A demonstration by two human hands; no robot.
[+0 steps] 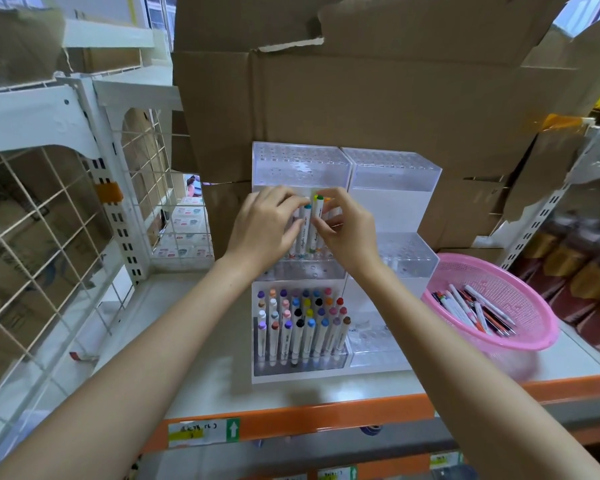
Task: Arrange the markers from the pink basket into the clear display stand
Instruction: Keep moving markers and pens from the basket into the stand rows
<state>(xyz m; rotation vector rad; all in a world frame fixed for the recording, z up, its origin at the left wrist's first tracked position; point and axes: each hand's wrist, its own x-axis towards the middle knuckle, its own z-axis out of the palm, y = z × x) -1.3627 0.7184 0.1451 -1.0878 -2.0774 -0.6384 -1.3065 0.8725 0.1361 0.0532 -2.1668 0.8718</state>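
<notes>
At the stand's (392,188) middle tier, left half, both hands work a small cluster of upright markers (307,230). The left hand (264,230) curls round the cluster from the left, fingertips pinching near a teal cap. The right hand (347,233) pinches a green-capped one between thumb and fingers, its lower end down by the tier's holes. Whether any tip is fully seated I cannot tell; the hands hide it.

To do this step well, I judge each marker should go in plumb, one barrel per hole, the left hand steadying its neighbours while the right presses straight down until it stops. Filling in order from one side would leave no gaps.

More loose markers (471,310) lie jumbled in the basket (499,282), just right of the stand on the shelf (205,341).

Each marker is a slim white cylinder with a rounded coloured cap and printed lettering, likely smooth and a little slippery. The stand is hard, clear, glossy plastic, stepped in tiers and drilled with round holes. Its front block (302,323) is packed tight. The basket is pink plastic, oval, with fine mesh walls.
</notes>
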